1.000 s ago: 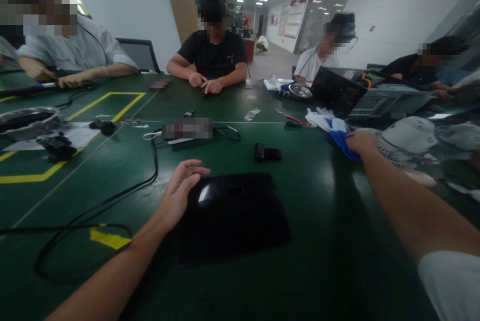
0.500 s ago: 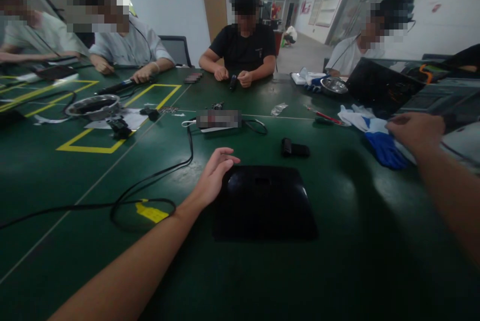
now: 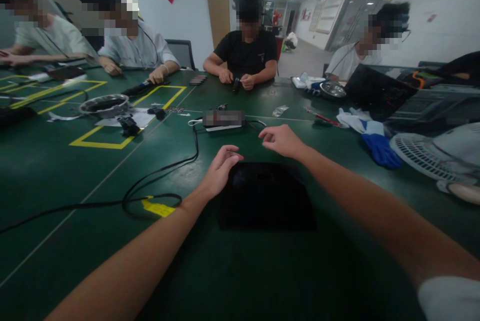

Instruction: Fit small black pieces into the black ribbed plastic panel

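On the green table before me lies a flat, glossy black plate (image 3: 268,206) with a small rectangular recess near its far edge. My left hand (image 3: 221,168) rests at its far left corner, fingers loosely stretched and thumb over the edge; I cannot tell how firmly it touches. Beyond the plate's far edge, my right hand (image 3: 281,141) hovers with fingers bent and a little apart, seemingly holding nothing. Its palm and forearm cover the spot where a small black part lay.
A black cable (image 3: 150,171) with a yellow tag (image 3: 159,207) runs left. Blue-white gloves (image 3: 378,148) and a white fan (image 3: 423,156) stand right. Farther off are a metal bowl (image 3: 333,89), a metal ring (image 3: 105,104) and a power strip (image 3: 223,119). Several people sit around the table.
My right hand has swung left from beside the gloves to beyond the plate, uncovering the fan. The left hand stays at the plate's corner. The view has shifted slightly.
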### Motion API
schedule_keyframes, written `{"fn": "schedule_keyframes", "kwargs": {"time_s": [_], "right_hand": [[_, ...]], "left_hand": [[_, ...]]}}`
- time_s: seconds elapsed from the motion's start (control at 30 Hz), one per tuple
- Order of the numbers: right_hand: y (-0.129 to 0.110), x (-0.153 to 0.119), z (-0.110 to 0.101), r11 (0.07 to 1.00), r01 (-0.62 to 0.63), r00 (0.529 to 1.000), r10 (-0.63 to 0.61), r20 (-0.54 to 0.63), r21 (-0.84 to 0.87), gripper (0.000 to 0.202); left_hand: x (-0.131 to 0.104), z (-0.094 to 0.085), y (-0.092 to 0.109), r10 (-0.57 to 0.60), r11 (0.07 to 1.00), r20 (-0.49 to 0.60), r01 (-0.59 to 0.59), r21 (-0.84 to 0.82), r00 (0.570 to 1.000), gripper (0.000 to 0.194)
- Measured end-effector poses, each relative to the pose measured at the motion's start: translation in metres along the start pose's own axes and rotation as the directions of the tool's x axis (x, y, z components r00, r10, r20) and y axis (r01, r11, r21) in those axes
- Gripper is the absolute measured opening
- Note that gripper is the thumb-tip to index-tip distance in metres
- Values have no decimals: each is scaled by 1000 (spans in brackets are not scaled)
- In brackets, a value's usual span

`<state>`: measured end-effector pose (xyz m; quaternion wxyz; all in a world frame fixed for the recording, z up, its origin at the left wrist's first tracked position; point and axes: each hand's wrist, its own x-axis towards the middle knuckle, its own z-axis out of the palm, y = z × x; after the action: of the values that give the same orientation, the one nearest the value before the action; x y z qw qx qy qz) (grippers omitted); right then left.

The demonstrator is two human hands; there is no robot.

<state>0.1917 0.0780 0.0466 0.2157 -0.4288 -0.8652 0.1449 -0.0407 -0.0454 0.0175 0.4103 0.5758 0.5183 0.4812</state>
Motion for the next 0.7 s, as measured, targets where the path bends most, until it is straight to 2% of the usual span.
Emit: {"fn": "schedule_keyframes", "kwargs": {"time_s": [0.07, 0.13, 0.23, 0.3, 0.37, 0.47, 0.53, 0.6, 0.7], "right_hand": [[1, 2, 8, 994, -11, 998, 18, 60, -108, 33], [6, 0, 4, 989, -9, 998, 18, 58, -145, 32], [21, -15, -15, 992, -50, 991, 35, -133, -114, 32], [33, -31, -25, 985, -133, 950, 94, -298, -113, 34], [48, -50, -24, 973, -185, 921, 124, -370, -135, 44], [65, -73, -7, 977, -146, 958, 99, -271, -157, 59], [70, -81, 5, 981, -138, 971, 108, -214, -133, 60], [69, -82, 11, 985, -145, 970, 122, -212, -96, 56], [62, -78, 8, 978, -201, 960, 186, -210, -54, 57]], "left_hand": [[-1, 0, 0, -1, 1000, 8, 1, -1, 1000, 37], [-1, 0, 0, 1, 1000, 10, -1, 1, 1000, 37], [-2, 0, -1, 4, 1000, -4, -4, 12, 1000, 37], [-2, -1, -1, 2, 1000, -6, -2, 13, 1000, 37], [-2, -1, -1, 1, 1000, -8, -1, 8, 1000, 35], [-2, -1, -1, 2, 1000, -16, -2, 9, 1000, 33], [-2, -2, -1, 3, 1000, -18, -2, 18, 1000, 34], [-2, -3, -1, 6, 1000, -20, -6, 26, 1000, 35], [-1, -5, -2, 12, 999, -17, -11, 45, 1000, 35]]}}
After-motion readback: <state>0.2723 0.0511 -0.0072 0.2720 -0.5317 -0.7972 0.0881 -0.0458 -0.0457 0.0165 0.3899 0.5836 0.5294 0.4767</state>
